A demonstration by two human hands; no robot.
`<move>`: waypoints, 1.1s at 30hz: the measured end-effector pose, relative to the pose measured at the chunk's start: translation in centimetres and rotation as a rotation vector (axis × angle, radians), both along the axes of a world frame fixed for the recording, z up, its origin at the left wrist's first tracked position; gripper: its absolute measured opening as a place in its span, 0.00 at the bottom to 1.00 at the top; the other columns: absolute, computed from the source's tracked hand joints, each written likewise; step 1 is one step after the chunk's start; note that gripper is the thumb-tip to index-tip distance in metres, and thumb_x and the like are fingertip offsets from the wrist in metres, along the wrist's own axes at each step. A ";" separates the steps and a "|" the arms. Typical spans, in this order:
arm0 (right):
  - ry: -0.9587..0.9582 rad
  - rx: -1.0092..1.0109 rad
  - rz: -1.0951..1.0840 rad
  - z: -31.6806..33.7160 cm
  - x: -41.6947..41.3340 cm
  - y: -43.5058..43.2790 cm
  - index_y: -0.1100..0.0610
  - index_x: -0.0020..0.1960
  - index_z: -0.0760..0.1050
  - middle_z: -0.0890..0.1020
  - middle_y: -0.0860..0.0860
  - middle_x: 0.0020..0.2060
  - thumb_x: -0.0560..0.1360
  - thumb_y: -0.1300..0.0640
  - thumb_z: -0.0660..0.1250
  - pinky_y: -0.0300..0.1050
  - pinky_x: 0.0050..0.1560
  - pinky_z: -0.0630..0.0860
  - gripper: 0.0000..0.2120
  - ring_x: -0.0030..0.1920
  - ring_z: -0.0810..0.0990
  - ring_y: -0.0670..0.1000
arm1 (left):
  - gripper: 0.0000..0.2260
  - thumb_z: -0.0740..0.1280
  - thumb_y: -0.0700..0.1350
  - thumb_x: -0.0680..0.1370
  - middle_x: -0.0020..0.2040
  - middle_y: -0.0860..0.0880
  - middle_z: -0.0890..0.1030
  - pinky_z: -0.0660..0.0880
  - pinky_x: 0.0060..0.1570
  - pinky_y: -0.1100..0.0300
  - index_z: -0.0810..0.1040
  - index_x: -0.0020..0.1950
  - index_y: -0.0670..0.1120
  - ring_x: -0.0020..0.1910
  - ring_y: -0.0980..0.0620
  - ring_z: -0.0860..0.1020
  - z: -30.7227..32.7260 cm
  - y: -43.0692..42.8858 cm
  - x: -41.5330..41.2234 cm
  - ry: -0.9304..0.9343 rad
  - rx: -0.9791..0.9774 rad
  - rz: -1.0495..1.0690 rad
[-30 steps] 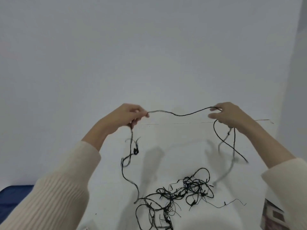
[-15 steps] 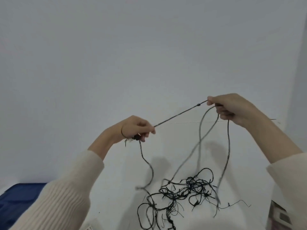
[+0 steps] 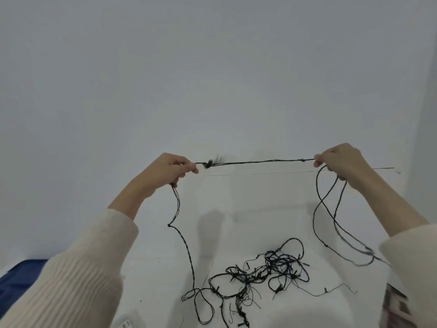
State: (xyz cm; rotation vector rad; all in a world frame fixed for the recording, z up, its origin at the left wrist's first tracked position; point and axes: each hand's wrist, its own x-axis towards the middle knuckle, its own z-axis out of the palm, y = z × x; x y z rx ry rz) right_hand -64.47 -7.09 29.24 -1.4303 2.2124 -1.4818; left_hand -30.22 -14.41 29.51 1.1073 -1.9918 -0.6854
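Black cord runs taut and nearly level across my head view, stretched between both hands above the white table. I see the left hand pinching it between thumb and forefinger, the other fingers curled under. Just beside those fingertips a fuzzy knot sits on the stretched span, slightly blurred. The right hand pinches the other end of the span the same way, thumb against forefinger, with a smaller knot right at its fingertips. From under the left hand the cord drops, kinks once, then slants down to the table. There it meets the tangle, which lies on the table between the two forearms, on the side nearer me. Long loops hang from the curled fingers of the right hand and sag low beside the right sleeve. Their lowest part is blurred, so I cannot tell whether they touch the table. One loose end trails out of the tangle to the right, flat on the table. The left sleeve is cream and ribbed. A pale wall fills the upper half of the view. A blue surface shows at the lower left edge. A patterned thing shows at the lower right edge, too cropped for me to make out.
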 end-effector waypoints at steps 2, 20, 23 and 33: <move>-0.012 0.006 -0.072 -0.4 -1.1 0.2 0.61 0.39 0.81 0.72 0.53 0.29 0.73 0.60 0.66 0.41 0.30 0.63 0.07 0.28 0.66 0.52 | 0.09 0.65 0.43 0.78 0.29 0.50 0.65 0.68 0.32 0.63 0.83 0.46 0.40 0.29 0.54 0.65 0.0 -0.3 0.8 0.022 -0.002 0.034; 0.035 0.111 0.463 -0.2 6.0 -0.3 0.43 0.64 0.69 0.75 0.50 0.38 0.73 0.48 0.68 0.38 0.30 0.66 0.20 0.34 0.75 0.46 | 0.07 0.68 0.45 0.75 0.27 0.49 0.68 0.73 0.24 0.68 0.83 0.45 0.42 0.28 0.54 0.69 1.4 1.0 -4.2 -0.086 -0.099 0.081; -0.044 0.199 0.775 0.9 9.2 0.1 0.47 0.56 0.78 0.63 0.46 0.26 0.74 0.48 0.68 0.36 0.23 0.57 0.11 0.22 0.61 0.44 | 0.10 0.67 0.47 0.76 0.27 0.50 0.68 0.72 0.29 0.65 0.82 0.47 0.41 0.26 0.56 0.67 2.5 2.8 -7.0 -0.068 -0.056 -0.185; -0.172 -0.093 0.221 0.7 1.1 0.0 0.62 0.42 0.80 0.68 0.52 0.27 0.75 0.57 0.65 0.34 0.21 0.57 0.09 0.25 0.64 0.49 | 0.10 0.65 0.49 0.78 0.33 0.50 0.68 0.66 0.32 0.64 0.82 0.44 0.45 0.28 0.55 0.64 -0.4 1.4 0.2 -0.193 0.203 -0.137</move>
